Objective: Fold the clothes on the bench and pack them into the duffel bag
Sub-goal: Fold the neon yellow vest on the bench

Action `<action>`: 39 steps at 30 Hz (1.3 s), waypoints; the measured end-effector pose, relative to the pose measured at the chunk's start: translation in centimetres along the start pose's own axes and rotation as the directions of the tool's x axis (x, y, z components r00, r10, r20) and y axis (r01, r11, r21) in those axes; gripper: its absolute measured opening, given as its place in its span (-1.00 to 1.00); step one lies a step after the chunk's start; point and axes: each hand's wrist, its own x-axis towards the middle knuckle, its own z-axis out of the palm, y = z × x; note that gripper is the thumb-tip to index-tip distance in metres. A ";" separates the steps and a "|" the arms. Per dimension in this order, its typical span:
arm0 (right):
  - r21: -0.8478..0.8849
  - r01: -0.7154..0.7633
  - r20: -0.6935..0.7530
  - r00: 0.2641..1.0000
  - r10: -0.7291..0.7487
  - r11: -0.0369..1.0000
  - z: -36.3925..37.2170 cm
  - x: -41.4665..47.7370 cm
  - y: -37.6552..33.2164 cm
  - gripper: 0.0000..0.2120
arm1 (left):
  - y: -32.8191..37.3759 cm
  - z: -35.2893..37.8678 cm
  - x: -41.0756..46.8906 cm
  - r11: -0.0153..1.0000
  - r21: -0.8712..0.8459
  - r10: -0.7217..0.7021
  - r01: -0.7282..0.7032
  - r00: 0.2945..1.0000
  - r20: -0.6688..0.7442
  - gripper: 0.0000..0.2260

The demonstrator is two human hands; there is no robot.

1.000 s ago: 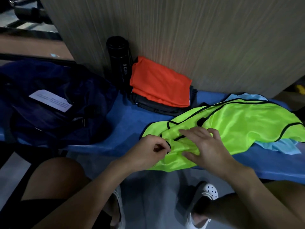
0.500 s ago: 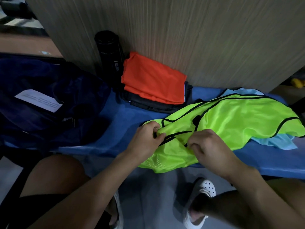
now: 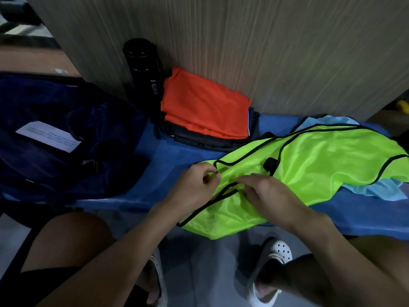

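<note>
Head view of a blue padded worktop (image 3: 172, 160) set against a wooden wall panel (image 3: 254, 45) with vertical grain; grey floor (image 3: 205, 262) shows below the near edge. The left hand (image 3: 194, 187) has its fingers (image 3: 210, 176) curled, pinching the black-piped edge of a neon-green mesh vest (image 3: 321, 165). Just to their right, the fingers (image 3: 246, 180) of the right hand (image 3: 272, 196) are bent onto the same vest and grip a fold of it at a second line of piping. The vest spreads to the right of both sets of fingers across the worktop, and its near portion hangs over the front edge below them. A pale blue cloth (image 3: 376, 190) lies under the vest, showing at its far and right margins. Beyond the fingers, against the wall panel, a folded orange garment (image 3: 203, 107) rests on a folded dark garment (image 3: 199, 140), and a black bottle (image 3: 143, 69) stands upright just left of that stack. Well to the left of the fingers, the navy duffel bag (image 3: 66, 165) slumps on the worktop, with a white paper slip (image 3: 48, 136) lying on it. Below the hands are bare knees and a white perforated clog (image 3: 280, 251) on the floor.
</note>
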 end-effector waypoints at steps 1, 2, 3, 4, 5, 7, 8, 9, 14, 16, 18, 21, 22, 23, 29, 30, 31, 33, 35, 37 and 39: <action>-0.002 -0.009 -0.019 1.000 0.009 1.000 0.1 0.2 -0.1 -0.65 | 0.1 0.0 0.2 0.999 0.035 0.036 -0.034 0.997 -0.063 -0.82; -0.012 -0.020 -0.024 1.000 0.020 1.000 0.2 0.4 -0.1 -0.68 | 0.0 0.0 0.6 0.992 0.100 0.084 -0.073 0.990 -0.111 -0.82; -0.030 -0.030 -0.013 0.999 0.029 0.999 0.2 0.6 -0.2 -0.70 | 0.0 0.0 0.9 0.980 0.170 0.130 -0.108 0.984 -0.125 -0.81; -0.048 -0.031 0.002 1.000 0.031 0.998 0.4 0.8 -0.3 -0.71 | -0.1 0.1 1.4 0.965 0.228 0.156 -0.128 0.982 -0.109 -0.78; -0.065 -0.034 0.017 0.999 0.035 0.997 0.4 0.9 -0.4 -0.73 | -0.2 0.2 1.8 0.954 0.269 0.159 -0.132 0.984 -0.080 -0.74; -0.082 -0.044 0.036 0.998 0.047 0.996 0.4 1.2 -0.5 -0.75 | -0.2 0.5 2.5 0.945 0.306 0.133 -0.118 0.991 -0.029 -0.66; -0.084 -0.050 0.043 0.998 0.054 0.995 0.4 1.4 -0.5 -0.76 | -0.3 0.7 2.8 0.944 0.312 0.121 -0.109 0.992 -0.021 -0.64; -0.089 -0.060 0.054 0.996 0.065 0.994 0.3 1.5 -0.6 -0.76 | -0.2 0.7 3.1 0.942 0.321 0.114 -0.102 0.993 -0.018 -0.64; -0.068 -0.039 0.028 0.999 0.041 0.997 0.4 2.1 -0.3 -0.87 | 0.4 0.9 3.9 0.913 0.406 0.077 -0.046 0.995 -0.059 -0.88; -0.030 -0.018 -0.018 1.000 0.018 0.999 0.5 2.1 -0.2 -0.94 | 0.3 1.0 4.1 0.908 0.418 0.071 -0.028 0.994 -0.087 -0.90; 0.029 0.024 -0.083 0.996 -0.022 0.999 0.3 2.1 -0.1 -0.99 | 0.2 1.1 4.3 0.931 0.362 0.095 -0.044 0.988 -0.124 -0.89; 0.114 0.081 -0.205 0.977 -0.056 0.990 -0.4 2.1 -0.1 -0.92 | 0.5 1.3 4.6 0.981 0.111 0.178 -0.158 0.961 -0.213 -0.91; 0.133 0.080 -0.257 0.965 -0.043 0.988 -0.6 2.0 -0.1 -0.91 | 0.8 1.3 4.6 0.984 0.003 0.171 -0.176 0.957 -0.234 -0.91; 0.166 0.068 -0.303 0.953 -0.015 0.984 -0.8 2.0 -0.1 -0.89 | 1.1 1.2 4.6 0.977 -0.120 0.142 -0.175 0.959 -0.244 -0.89; 0.227 0.096 -0.468 0.884 0.022 0.969 -1.3 2.0 0.4 -0.81 | 2.6 0.5 3.3 0.893 -0.400 0.132 -0.206 0.970 -0.204 -0.75; 0.230 0.105 -0.484 0.875 0.020 0.968 -1.4 2.1 0.4 -0.84 | 2.6 0.6 3.1 0.900 -0.376 0.155 -0.219 0.969 -0.192 -0.73; 0.248 0.110 -0.502 0.865 0.030 0.963 -1.5 2.1 0.3 -0.86 | 2.7 0.6 2.9 0.905 -0.363 0.165 -0.221 0.970 -0.178 -0.71; 0.284 0.109 -0.527 0.848 0.060 0.953 -1.7 2.2 0.3 -0.84 | 2.9 0.6 2.6 0.902 -0.373 0.170 -0.218 0.973 -0.157 -0.69; 0.295 0.115 -0.547 0.834 0.069 0.949 -1.8 2.4 0.3 -0.83 | 3.5 0.5 2.3 0.875 -0.427 0.176 -0.226 0.972 -0.153 -0.77; 0.292 0.125 -0.573 0.817 0.068 0.948 -2.0 2.8 0.2 -0.84 | 3.7 0.3 2.3 0.856 -0.464 0.176 -0.226 0.973 -0.149 -0.89; 0.273 0.135 -0.593 0.803 0.057 0.952 -2.0 3.1 0.3 -0.85 | 3.7 0.4 2.6 0.876 -0.438 0.157 -0.204 0.977 -0.142 -0.87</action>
